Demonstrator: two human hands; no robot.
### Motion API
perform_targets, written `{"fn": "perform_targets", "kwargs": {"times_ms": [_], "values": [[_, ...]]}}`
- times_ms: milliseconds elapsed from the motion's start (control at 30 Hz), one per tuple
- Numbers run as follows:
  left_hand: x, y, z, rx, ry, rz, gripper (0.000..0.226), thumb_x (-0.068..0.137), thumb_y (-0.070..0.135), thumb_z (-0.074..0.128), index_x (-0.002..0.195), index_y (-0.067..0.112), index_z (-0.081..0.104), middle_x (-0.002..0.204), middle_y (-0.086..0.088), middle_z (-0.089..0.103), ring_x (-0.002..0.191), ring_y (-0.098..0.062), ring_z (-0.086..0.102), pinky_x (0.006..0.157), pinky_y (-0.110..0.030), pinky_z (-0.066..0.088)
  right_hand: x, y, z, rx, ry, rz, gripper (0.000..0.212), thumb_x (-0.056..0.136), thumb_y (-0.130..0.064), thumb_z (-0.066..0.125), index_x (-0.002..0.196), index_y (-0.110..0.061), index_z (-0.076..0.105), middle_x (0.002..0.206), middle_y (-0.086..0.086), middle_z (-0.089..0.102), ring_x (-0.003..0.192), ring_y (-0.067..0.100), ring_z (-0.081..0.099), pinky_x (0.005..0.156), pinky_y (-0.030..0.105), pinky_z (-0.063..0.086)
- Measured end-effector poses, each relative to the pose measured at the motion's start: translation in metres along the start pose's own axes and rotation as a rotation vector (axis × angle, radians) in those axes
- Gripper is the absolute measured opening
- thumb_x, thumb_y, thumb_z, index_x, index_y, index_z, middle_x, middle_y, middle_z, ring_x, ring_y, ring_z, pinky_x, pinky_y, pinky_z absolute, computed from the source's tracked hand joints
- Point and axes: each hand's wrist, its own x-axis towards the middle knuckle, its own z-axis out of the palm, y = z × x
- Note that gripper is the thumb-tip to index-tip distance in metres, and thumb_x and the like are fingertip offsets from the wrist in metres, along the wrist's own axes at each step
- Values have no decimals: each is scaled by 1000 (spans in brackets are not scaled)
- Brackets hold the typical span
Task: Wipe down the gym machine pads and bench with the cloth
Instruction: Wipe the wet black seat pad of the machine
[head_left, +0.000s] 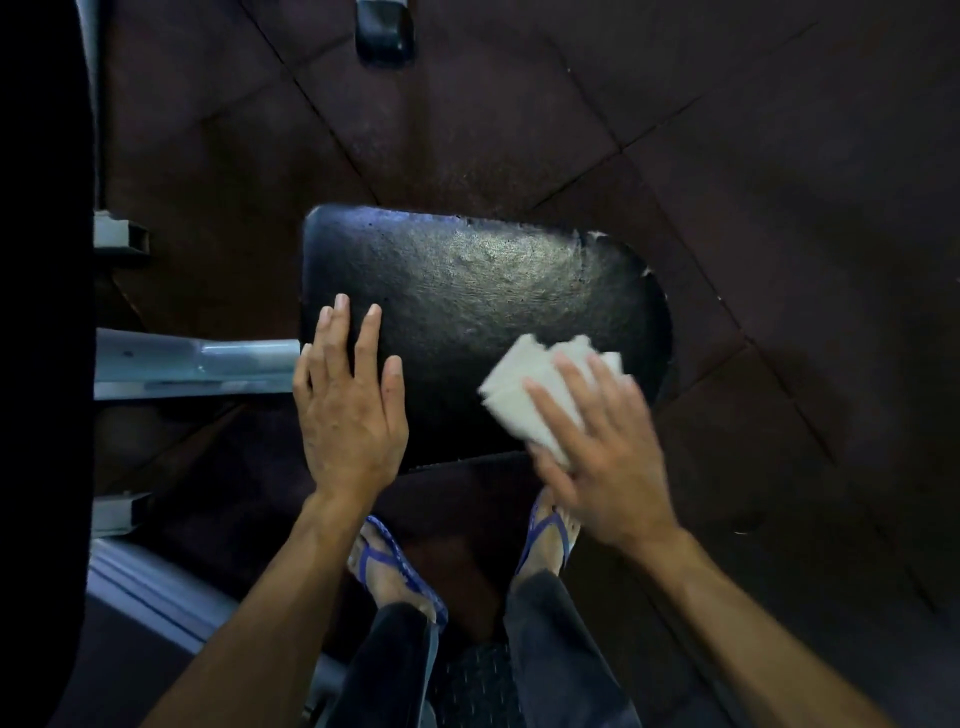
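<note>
Right hand (602, 457): flat on the cloth (540, 389), fingers spread wide over it, pressing it down rather than pinching it. A bit motion-blurred, so fine detail of the grip is mushy.
Cloth: white, folded into a wad with a few layers peeking out past the fingertips. Sits on the near right part of the seat pad (467, 322).
Left hand (348, 410): empty, palm down, fingers straight and only slightly apart, resting on the near left corner of the pad. Not gripping anything.
Seat pad: black, rounded corners, shiny patch in the middle, and the covering looks chipped along the far right edge.
Frame tube (197, 364): pale grey metal, runs in from the left and meets the pad right beside the left hand.
Floor (727, 182): dark rubbery tiles with seams running diagonally.
Feet: blue flip-flops (400, 566) and dark trousers, standing just in front of the pad.
Top of shot: a black capped machine foot (384, 31) on the floor, well apart from the pad.
Writing/brands: honestly can't read any, too dark.
</note>
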Motion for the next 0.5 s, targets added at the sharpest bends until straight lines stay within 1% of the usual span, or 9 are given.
{"fn": "perform_targets", "kwargs": {"times_ms": [33,100,167,200,233,300,367,433,500], "values": [[0,1,0,6,1,-8,51,105,35,31,153,18,30,165,-7,19,154,-22,16,122,-46,21,3,16,-3,-6,9,80,54,99,-42,48,149,-20,48,159,15,39,148,39,32,113,59,33],[0,2,0,14,-1,-11,52,105,36,31,153,19,29,165,-6,18,154,-22,16,122,-46,21,33,30,-5,0,79,322,53,99,-41,46,147,-17,49,155,16,42,145,40,35,114,57,33],[0,2,1,2,-6,-10,52,104,37,31,153,19,30,165,-6,18,154,-22,15,122,-46,20,82,21,-5,33,168,544,53,99,-43,45,145,-17,52,153,15,46,142,40,38,114,56,33],[0,2,1,1,-6,-11,52,104,37,31,153,19,30,165,-6,19,154,-22,15,122,-46,20,106,9,-3,52,180,616,54,98,-44,44,145,-18,51,153,14,46,142,41,38,114,57,33],[0,1,0,4,-6,-13,52,104,37,31,153,19,30,165,-6,19,154,-22,16,122,-46,20,124,-5,1,69,171,649,55,98,-45,44,145,-19,50,154,14,46,143,41,37,115,58,32],[1,1,0,16,-12,-10,52,104,38,30,153,19,30,165,-6,19,154,-22,16,122,-46,21,135,-40,7,94,127,609,57,97,-46,43,148,-20,47,157,13,41,147,41,31,117,60,27],[1,1,-1,19,-22,-2,53,104,39,30,153,19,30,165,-5,20,153,-22,17,121,-46,21,119,-76,9,174,72,515,58,100,-48,40,152,-23,41,163,10,33,152,37,21,120,60,20],[2,1,-2,-18,-23,2,54,104,40,28,152,18,32,165,-6,21,153,-22,18,121,-46,21,93,-94,3,374,-3,452,58,103,-50,35,156,-28,34,168,4,20,157,27,6,124,57,12],[4,5,-7,-105,-1,-21,54,103,41,26,151,17,35,163,-7,24,151,-24,22,120,-48,23,71,-83,-7,618,-30,419,57,104,-49,31,158,-31,28,170,-3,12,157,14,-3,127,52,3]]}}
